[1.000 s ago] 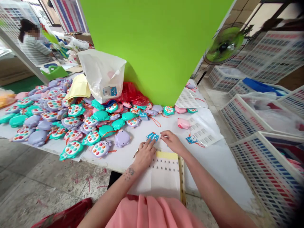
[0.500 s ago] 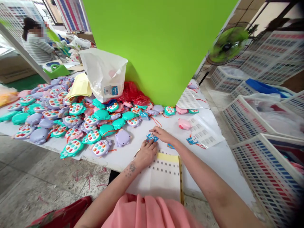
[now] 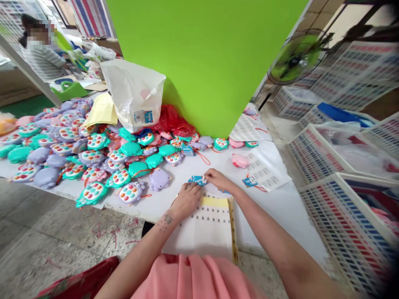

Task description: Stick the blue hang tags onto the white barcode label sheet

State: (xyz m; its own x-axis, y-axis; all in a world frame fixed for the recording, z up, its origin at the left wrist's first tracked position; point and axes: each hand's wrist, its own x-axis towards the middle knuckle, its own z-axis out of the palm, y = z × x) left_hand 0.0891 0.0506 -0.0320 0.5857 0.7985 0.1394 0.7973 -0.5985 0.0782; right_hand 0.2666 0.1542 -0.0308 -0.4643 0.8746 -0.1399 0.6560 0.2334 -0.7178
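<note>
On the white bench (image 3: 274, 216), the right hand (image 3: 219, 180) pinches a blue tag (image 3: 197, 180) by one end, the left hand (image 3: 186, 201) touching its lower edge above a printed sheet (image 3: 202, 228); turtle-shaped toys (image 3: 93, 194) lie heaped toward the left of the frame.

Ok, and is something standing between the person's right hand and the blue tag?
Nothing visible does: the right hand reaches the blue tag directly at its right end, and the left hand lies at the tag's lower edge.
</note>
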